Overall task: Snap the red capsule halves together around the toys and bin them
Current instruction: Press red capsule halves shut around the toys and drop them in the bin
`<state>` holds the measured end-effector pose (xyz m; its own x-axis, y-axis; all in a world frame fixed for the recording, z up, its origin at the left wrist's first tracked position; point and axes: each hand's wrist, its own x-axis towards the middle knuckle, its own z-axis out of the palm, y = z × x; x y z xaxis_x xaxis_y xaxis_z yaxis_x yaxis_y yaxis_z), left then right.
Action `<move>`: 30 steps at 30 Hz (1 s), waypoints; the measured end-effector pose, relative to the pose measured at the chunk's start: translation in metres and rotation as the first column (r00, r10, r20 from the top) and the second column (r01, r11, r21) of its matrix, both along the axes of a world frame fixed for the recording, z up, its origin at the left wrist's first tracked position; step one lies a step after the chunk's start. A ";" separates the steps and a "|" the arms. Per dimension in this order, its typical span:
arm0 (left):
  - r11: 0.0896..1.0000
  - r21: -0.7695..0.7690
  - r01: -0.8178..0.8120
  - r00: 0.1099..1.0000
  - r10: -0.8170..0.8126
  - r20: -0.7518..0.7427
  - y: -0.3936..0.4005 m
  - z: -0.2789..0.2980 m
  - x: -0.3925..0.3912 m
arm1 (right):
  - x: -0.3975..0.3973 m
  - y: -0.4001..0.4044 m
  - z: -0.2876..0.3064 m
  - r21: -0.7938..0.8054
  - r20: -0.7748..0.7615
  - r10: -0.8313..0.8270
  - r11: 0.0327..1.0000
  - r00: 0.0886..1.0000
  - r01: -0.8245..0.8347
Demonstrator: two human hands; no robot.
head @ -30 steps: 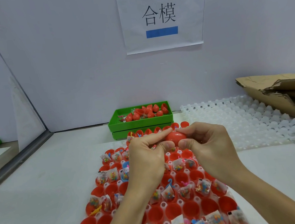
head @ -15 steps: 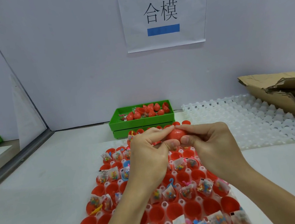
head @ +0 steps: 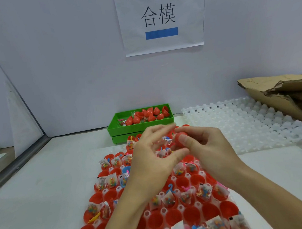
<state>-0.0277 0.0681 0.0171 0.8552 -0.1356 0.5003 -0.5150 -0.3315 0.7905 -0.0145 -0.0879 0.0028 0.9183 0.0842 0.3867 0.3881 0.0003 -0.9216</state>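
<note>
Right hand (head: 207,151) is pinching a closed red capsule (head: 180,139) above the tray (head: 225,199); left hand (head: 154,154) is spreading wide, empty. Snapping looks finished. Next: carrying it toward 12 o'clock into the green bin (head: 140,127).

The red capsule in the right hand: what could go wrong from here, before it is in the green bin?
1. Only the right hand pinches the red capsule; the left hand is open beside it, so the capsule may slip and fall onto the tray of open halves.
2. The green bin stands behind the tray; a short toss may land among the bagged toys.
</note>
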 end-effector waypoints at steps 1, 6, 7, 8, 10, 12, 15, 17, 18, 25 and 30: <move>0.991 -0.127 0.046 0.990 -0.062 -0.124 0.000 0.001 -0.001 | 0.001 0.000 -0.001 0.041 -0.020 0.047 0.998 0.999 -0.046; 0.930 -0.344 0.131 0.948 -0.220 -0.231 -0.012 -0.005 -0.001 | -0.002 0.012 -0.002 0.099 -0.011 0.165 0.982 0.986 -0.163; 0.933 -0.342 0.111 0.963 -0.186 -0.196 -0.014 -0.006 -0.002 | -0.003 0.014 -0.003 0.084 -0.002 0.139 0.987 0.990 -0.138; 0.934 -0.343 0.097 0.972 -0.163 -0.170 -0.015 -0.007 -0.002 | -0.002 0.015 -0.005 0.078 0.001 0.113 0.991 0.994 -0.113; 0.940 -0.330 0.087 0.978 -0.143 -0.149 -0.015 -0.010 0.000 | -0.002 0.017 -0.007 0.097 0.002 0.076 0.992 0.997 -0.076; 0.942 -0.326 0.072 0.982 -0.124 -0.140 -0.016 -0.011 0.000 | -0.004 0.020 -0.008 0.101 0.018 0.054 0.993 0.998 -0.056; 0.939 -0.341 0.040 0.992 -0.078 -0.099 -0.018 -0.013 0.000 | -0.005 0.020 -0.008 0.102 0.052 0.012 0.995 0.999 -0.017; 0.929 -0.367 0.045 0.990 -0.091 -0.107 -0.019 -0.014 0.001 | -0.003 0.018 -0.008 0.166 0.030 0.073 0.983 0.997 -0.077; 0.921 -0.385 0.060 0.986 -0.113 -0.118 -0.018 -0.015 0.002 | -0.001 0.017 -0.008 0.192 0.016 0.116 0.974 0.993 -0.117; 0.865 -0.488 0.116 0.929 -0.269 -0.256 -0.011 -0.016 0.010 | 0.000 0.011 -0.004 0.301 -0.102 0.272 0.925 0.957 -0.231; 0.822 -0.569 0.021 0.919 -0.240 -0.314 -0.009 -0.016 0.013 | 0.000 0.005 0.002 0.371 -0.181 0.292 0.905 0.939 -0.210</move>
<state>-0.0144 0.0593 0.0015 0.9802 -0.0585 0.1894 -0.1683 0.2589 0.9511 -0.0147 -0.0828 0.0045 0.9500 0.2243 0.2172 0.1136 0.3996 -0.9096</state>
